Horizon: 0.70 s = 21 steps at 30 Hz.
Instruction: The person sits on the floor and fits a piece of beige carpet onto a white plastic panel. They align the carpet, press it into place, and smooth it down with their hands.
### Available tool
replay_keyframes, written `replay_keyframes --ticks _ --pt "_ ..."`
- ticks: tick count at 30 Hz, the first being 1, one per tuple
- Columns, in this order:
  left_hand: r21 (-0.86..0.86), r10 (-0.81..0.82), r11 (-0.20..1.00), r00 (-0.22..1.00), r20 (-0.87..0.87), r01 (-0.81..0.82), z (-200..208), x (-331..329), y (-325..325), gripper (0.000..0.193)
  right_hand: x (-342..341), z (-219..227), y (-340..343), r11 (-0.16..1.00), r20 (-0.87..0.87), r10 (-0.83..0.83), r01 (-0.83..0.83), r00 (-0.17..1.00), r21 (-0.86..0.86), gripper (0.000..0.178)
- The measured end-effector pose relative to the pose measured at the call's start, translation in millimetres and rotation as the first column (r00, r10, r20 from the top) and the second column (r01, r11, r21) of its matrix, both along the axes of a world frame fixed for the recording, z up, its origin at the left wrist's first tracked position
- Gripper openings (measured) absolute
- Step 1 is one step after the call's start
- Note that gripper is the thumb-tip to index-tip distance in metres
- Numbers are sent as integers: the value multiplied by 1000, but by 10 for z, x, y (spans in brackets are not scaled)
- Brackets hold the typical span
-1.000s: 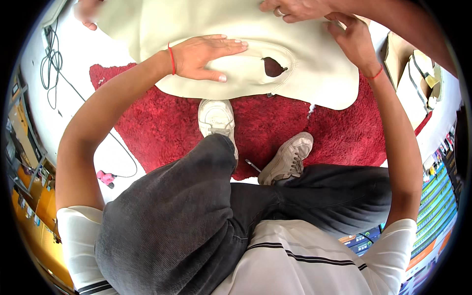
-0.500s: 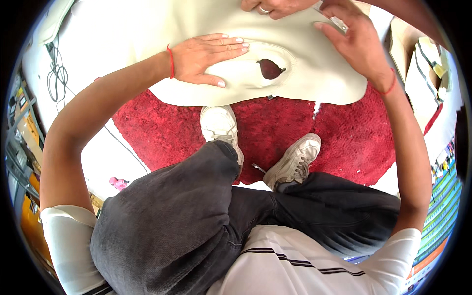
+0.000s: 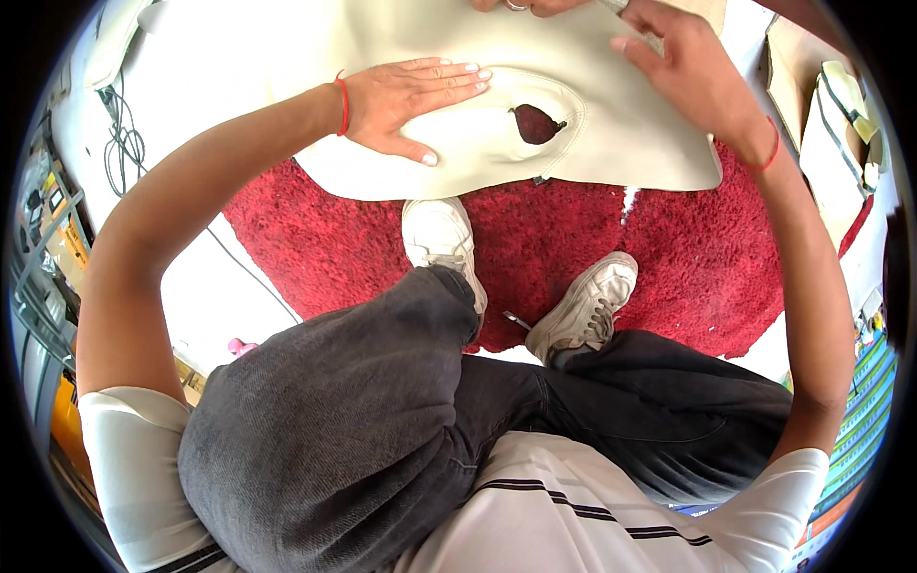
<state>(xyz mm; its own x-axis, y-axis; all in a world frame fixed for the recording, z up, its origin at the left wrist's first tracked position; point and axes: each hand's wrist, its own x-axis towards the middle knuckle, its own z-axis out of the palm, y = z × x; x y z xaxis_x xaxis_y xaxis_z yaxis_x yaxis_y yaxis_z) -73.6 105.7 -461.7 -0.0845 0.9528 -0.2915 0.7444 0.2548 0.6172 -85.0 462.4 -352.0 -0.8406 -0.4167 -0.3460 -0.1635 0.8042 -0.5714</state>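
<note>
Just right of your flat, open left hand [image 3: 406, 100] lies the hole [image 3: 537, 123] in the sheet [image 3: 621, 134]; your right hand [image 3: 693, 72] pins its far edge, open.

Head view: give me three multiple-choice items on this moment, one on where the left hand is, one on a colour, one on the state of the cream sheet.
1. Where does the left hand lie?
A. flat on the cream sheet, left of its hole
B. on a shoe
C. on the rug

2. What colour is the rug under the sheet?
A. blue
B. red
C. green

3. What state is the sheet in?
A. rolled into a tube
B. folded into a small square
C. spread out with an open hole

Key: 1 A, the palm and straight fingers press on the sheet beside the hole; 2 B, shaggy red pile shows below the sheet's edge; 3 C, the sheet lies spread and red shows through the hole.
</note>
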Motion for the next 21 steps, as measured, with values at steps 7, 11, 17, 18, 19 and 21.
replay_keyframes --ticks 7,11,17,18,19,21 --pt "81 32 996 998 51 -36 -116 77 -6 98 29 -345 253 995 -107 1 10 994 101 48" --pt "133 86 986 991 105 -100 -91 58 205 100 10 -160 28 983 93 6 -23 996 181 41" --pt "131 105 985 994 33 -109 -92 102 210 100 178 -119 22 969 -302 179 -114 936 220 30" --pt "123 114 986 993 12 -115 -67 100 146 100 116 -184 118 974 -339 163 -97 926 204 30" --pt "113 121 986 993 1 -121 -73 122 85 100 44 -197 174 989 -144 56 -35 988 142 32" --pt "102 106 989 994 5 -106 -73 118 95 101 -133 -91 292 990 272 -136 121 953 69 35"
